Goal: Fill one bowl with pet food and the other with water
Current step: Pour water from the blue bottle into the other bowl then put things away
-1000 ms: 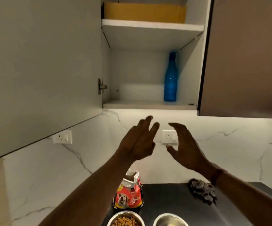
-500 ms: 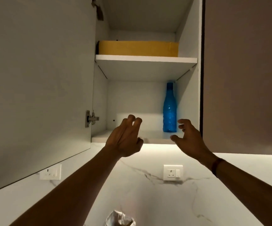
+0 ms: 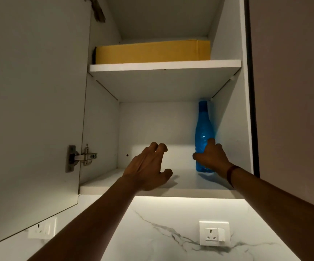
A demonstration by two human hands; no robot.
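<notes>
A tall blue plastic bottle [image 3: 203,129] stands upright at the right end of the lower shelf [image 3: 129,185] of an open wall cupboard. My right hand [image 3: 211,159] grips the bottle's lower body, thumb on its left side and fingers curled round it. My left hand [image 3: 150,166] is raised in front of the same shelf, to the left of the bottle, fingers loosely bent and holding nothing. The bowls and the pet food bag are out of view below.
The cupboard door [image 3: 32,110] stands open on the left, with a hinge [image 3: 81,157] at its edge. A yellow box [image 3: 152,52] lies on the upper shelf. A closed cupboard door [image 3: 293,91] is on the right. Wall sockets [image 3: 214,233] sit on the marble backsplash.
The view has tilted up towards the cupboard, and the bowls and food bag have dropped out of sight. Both hands rose to the lower shelf. My right hand closed round the blue bottle.
</notes>
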